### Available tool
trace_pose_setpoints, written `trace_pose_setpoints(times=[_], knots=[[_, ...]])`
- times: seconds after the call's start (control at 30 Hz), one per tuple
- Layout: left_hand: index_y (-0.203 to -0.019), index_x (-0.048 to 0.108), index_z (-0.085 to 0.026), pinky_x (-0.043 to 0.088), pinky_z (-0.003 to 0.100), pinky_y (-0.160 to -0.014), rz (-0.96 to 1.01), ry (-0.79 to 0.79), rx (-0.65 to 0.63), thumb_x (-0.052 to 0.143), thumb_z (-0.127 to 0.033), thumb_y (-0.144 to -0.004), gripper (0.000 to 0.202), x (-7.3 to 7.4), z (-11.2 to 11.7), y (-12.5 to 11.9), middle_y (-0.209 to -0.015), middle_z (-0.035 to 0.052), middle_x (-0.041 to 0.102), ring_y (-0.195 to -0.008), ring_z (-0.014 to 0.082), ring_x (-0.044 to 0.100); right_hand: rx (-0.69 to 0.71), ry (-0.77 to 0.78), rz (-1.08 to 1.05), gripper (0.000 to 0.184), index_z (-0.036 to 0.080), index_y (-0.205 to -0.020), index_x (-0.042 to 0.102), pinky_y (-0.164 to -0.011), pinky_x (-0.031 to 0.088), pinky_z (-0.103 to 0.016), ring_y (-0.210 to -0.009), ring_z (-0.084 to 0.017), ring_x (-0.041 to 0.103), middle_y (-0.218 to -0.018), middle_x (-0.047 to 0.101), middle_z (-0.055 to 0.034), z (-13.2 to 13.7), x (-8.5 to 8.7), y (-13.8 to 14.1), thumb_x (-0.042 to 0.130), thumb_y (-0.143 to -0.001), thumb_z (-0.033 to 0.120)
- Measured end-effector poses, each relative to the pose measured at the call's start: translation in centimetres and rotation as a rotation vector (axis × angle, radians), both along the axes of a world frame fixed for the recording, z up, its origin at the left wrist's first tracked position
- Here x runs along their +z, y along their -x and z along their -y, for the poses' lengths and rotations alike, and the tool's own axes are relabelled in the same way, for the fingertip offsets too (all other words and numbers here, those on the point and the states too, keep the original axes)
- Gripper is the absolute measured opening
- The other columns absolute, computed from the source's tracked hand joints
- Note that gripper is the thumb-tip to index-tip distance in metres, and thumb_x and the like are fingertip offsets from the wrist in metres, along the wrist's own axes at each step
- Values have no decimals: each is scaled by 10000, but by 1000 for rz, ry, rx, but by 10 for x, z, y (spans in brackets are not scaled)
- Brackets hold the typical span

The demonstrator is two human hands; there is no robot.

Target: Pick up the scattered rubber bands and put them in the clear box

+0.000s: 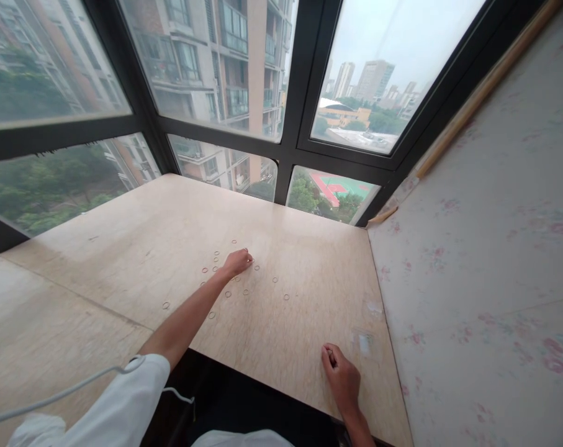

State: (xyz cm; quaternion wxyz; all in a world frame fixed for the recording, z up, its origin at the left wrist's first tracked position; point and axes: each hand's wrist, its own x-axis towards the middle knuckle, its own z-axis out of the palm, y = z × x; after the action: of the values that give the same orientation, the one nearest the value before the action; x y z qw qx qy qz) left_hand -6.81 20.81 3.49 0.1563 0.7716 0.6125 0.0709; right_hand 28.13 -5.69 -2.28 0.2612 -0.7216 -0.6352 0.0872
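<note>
Windows (202, 68) in dark frames (306, 68) bound the far side of my remote view, with a floral wall (472, 248) at right. The pale tabletop (262, 347) runs up to both; past its near edge I see a dark gap (225, 385), so I would keep sliding motions off that side. Room for moving lies between the rings (286, 297) and the wall, and beyond them toward the glass. A white cable (90, 380) passes at the left sleeve (123, 397); I rate it a snag risk. Left hand (237, 262) reaches among the rings, fingertips drawn close together; whether one sits between them I cannot tell. Right hand (344, 375) is near the front edge, fingers curled, thumb meeting index; its contents I cannot confirm. Clear plastic piece (365, 343) lies just beside it. Rings lie scattered around the left hand and forearm, including a reddish ring (205, 270). For such thin items I advise a light pinch on one rim, forearm kept off neighbouring rings, and a straight lift.
</note>
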Motion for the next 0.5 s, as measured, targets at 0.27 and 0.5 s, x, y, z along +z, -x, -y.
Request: trace_pose_setpoints(times=[0.27,0.5], knots=[[-717,649,-159,416,288,-729,-53,-3,-64,516,-211,-808,169,1,-3,-12,-941,116,613,-840,211,588,5,8,-20,529,193,-887,716,-538,406,-242,-579,-191,646,-684,693,-65,0,2,1,322,-916,544],[-665,593,-146,409,286,-713,-47,6,-62,543,-164,-753,103,8,-3,-18,-861,119,602,-816,215,590,6,-19,-46,491,196,-871,710,-527,384,-233,-555,-178,633,-643,675,-45,0,2,1,346,-917,523]])
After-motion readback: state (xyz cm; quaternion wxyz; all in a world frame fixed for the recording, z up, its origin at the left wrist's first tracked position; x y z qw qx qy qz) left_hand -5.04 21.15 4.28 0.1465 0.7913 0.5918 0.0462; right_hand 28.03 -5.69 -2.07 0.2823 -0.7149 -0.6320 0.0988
